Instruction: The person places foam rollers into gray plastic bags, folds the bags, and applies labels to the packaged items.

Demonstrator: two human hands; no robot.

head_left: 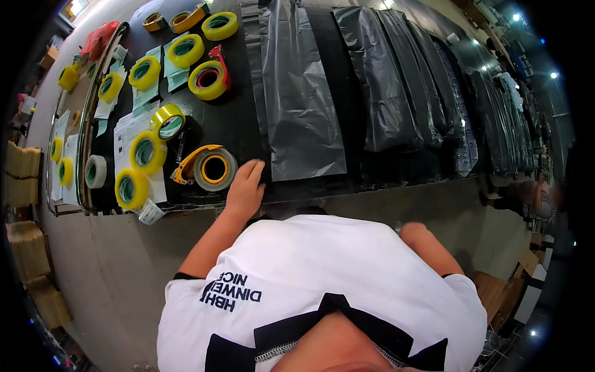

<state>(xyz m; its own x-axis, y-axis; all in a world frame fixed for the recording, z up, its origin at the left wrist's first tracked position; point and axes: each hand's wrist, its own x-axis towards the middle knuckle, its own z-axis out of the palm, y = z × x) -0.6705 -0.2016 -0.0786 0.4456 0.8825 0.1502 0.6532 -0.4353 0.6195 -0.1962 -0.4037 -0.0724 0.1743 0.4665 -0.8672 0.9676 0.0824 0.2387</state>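
Note:
My left hand (246, 191) rests at the near edge of the black table, fingers stretched out, holding nothing. Just left of it lies a yellow-orange tape dispenser (186, 166) with a roll of clear tape (201, 180) on it, close to my fingers. To the hand's right, a flat black plastic bag (300, 111) stretches away across the tabletop. My right forearm (427, 248) shows beside the white shirt, but the hand itself is hidden behind my body.
Several yellow tape rolls (149, 152) sit on paper sheets (127, 127) at left. A red tape dispenser (222, 65) stands farther back. A metal rail (87, 124) borders that side. Filled black bags (390, 93) line the right of the table (344, 80). Another person (536, 195) is at far right.

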